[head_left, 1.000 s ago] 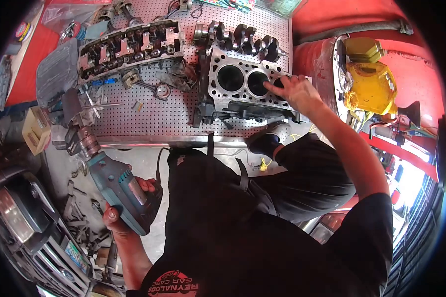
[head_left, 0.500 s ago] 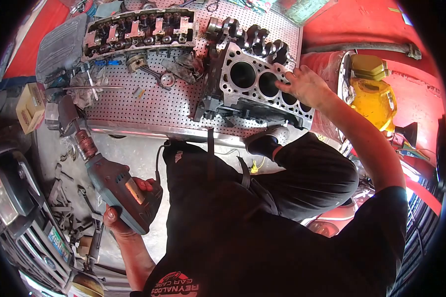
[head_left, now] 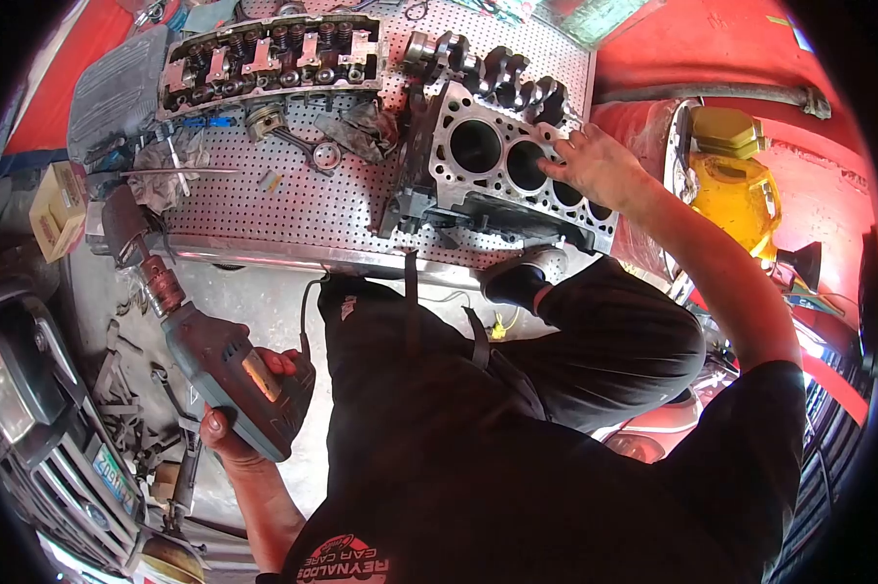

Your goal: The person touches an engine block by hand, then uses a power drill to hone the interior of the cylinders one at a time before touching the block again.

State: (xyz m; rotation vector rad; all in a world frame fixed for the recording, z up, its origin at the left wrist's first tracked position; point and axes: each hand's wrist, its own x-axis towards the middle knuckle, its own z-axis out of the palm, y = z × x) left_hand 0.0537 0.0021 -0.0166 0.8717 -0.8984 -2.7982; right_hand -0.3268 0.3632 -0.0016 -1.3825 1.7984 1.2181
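My left hand [head_left: 230, 433] is closed around the handle of a corded power drill [head_left: 225, 360], which points up and to the left. In its reddish chuck [head_left: 162, 282] sits a shaft with a dark, flap-like attachment [head_left: 126, 222], near the table's front left corner. My right hand [head_left: 595, 167] lies on the top face of an engine block [head_left: 502, 190], fingers apart. Its thumb side is at the second cylinder bore, and other fingers reach toward the far edge. The palm covers part of the deck. Behind the block lies a crankshaft [head_left: 502, 76].
The perforated metal table [head_left: 235, 200] carries a cylinder head [head_left: 274, 63], a piston with its connecting rod [head_left: 288, 136], and a rag [head_left: 361, 131]. A yellow jug [head_left: 741, 200] stands at the right. On the left are a small box [head_left: 57, 209] and a car front [head_left: 50, 419].
The drill and my left hand have shifted very slightly left. My right hand stays in place on the engine block.
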